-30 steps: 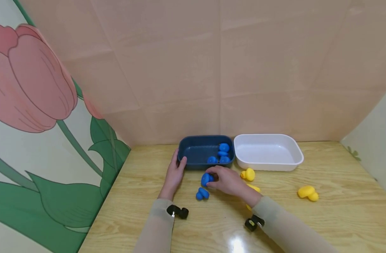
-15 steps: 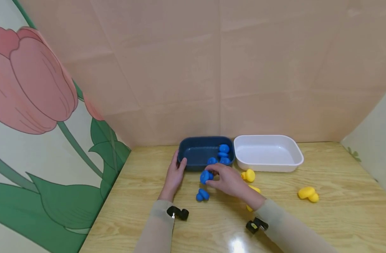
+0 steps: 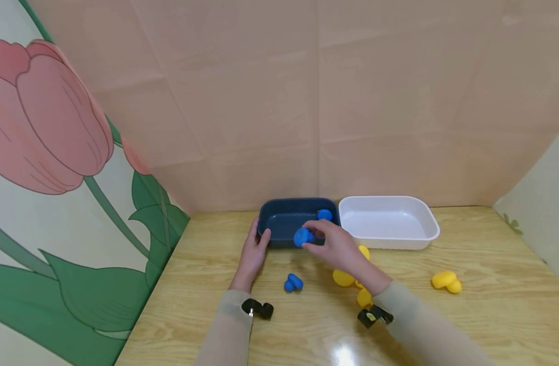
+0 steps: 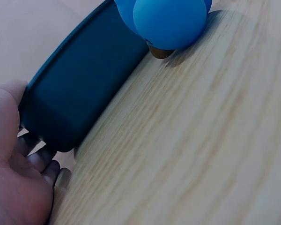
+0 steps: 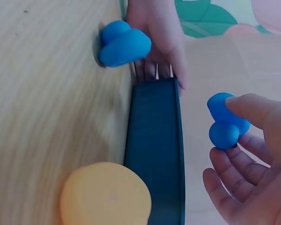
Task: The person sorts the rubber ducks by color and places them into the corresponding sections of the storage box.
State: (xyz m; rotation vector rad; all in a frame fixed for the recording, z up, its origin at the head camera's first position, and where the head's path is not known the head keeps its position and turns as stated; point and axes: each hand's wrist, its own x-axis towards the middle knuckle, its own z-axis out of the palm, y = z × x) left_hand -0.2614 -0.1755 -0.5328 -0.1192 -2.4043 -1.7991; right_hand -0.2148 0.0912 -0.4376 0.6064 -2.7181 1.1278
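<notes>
In the head view my right hand (image 3: 336, 249) pinches a blue toy duck (image 3: 302, 237) between thumb and fingers, at the front rim of a dark blue tray (image 3: 279, 219). The right wrist view shows this held duck (image 5: 224, 133) off the table, above the tray's rim level. My left hand (image 3: 253, 254) grips the tray's left end, thumb at the rim and fingers against the outside. Inside the tray a blue duck (image 3: 325, 214) shows at the right; my right hand hides the area in front of it. Another blue duck (image 3: 293, 282) lies on the table before the tray.
A white tray (image 3: 389, 243) stands right of the dark one, with no ducks visible in it. Several yellow ducks, one at the front (image 3: 363, 298), lie under and beside my right forearm. One yellow duck (image 3: 446, 281) lies farther right. A wall hanging rises behind.
My right hand has lifted the blue duck from the table in front and carried it up to the tray's front rim. The left hand and tray have stayed in place.
</notes>
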